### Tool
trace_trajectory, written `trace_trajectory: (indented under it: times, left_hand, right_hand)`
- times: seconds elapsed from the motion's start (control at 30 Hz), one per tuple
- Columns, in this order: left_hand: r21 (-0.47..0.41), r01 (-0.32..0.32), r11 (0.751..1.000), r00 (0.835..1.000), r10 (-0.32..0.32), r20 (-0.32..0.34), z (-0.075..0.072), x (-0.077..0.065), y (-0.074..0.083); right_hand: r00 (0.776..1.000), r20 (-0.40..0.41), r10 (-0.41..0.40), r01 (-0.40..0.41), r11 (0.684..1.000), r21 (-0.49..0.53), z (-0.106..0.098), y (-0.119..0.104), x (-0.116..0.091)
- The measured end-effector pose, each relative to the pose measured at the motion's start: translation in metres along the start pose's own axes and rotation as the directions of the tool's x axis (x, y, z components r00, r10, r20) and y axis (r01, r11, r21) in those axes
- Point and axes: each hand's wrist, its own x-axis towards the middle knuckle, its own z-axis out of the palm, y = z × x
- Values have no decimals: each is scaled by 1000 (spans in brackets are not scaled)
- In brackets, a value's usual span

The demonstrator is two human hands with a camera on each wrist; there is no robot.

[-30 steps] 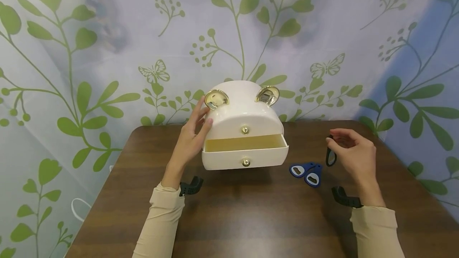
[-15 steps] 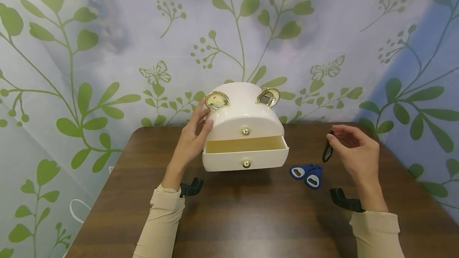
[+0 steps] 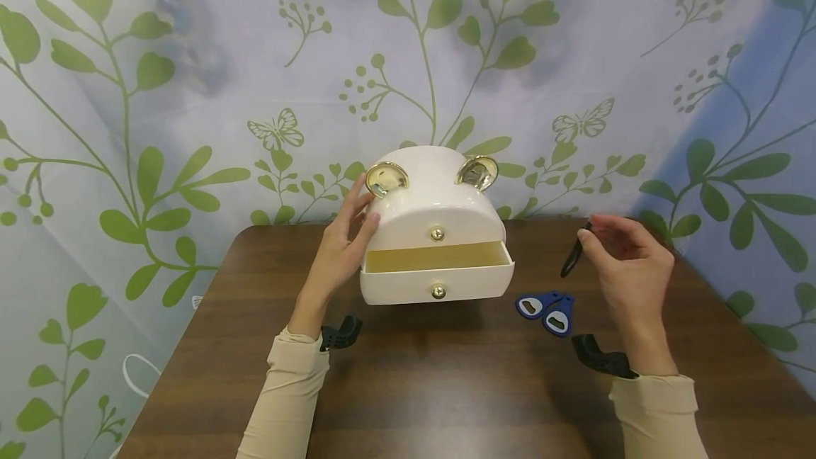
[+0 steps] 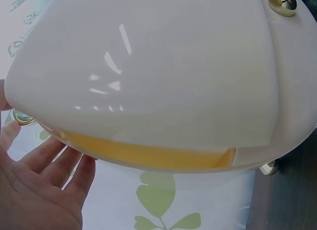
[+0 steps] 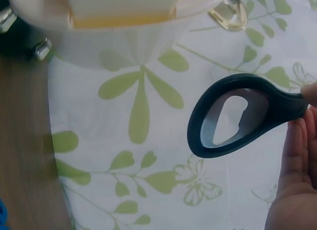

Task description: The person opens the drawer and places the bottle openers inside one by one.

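A white storage box with gold ears and round gold knobs stands at the middle of the table. Its lower drawer is pulled out, and the yellowish inside shows bare. My left hand rests on the box's left side, thumb toward the front and extended fingers along the side below the ear. Between thumb and fingertips my right hand pinches the end of a black bottle opener, held above the table right of the box. Its metal insert has a cut-out. Two blue bottle openers lie on the table below it.
The brown wooden table reaches back to a wall cloth printed with green leaves and butterflies. A black wrist mount juts inward from the right wrist, and another mount from the left. A white cable hangs beyond the table's left edge.
The black bottle opener has turned in my right hand from hanging nearly upright, face showing, to slanting edge-on. The right wrist has shifted slightly left. My left hand and the box stay put.
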Motion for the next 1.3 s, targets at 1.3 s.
trace_trajectory:
  times: [1.3]
  left_hand:
    - [-10,10,1000,1000,-10,9,-1,-1,2]
  right_hand:
    - [1000,3,-25,23,956,293,55,-18,-14]
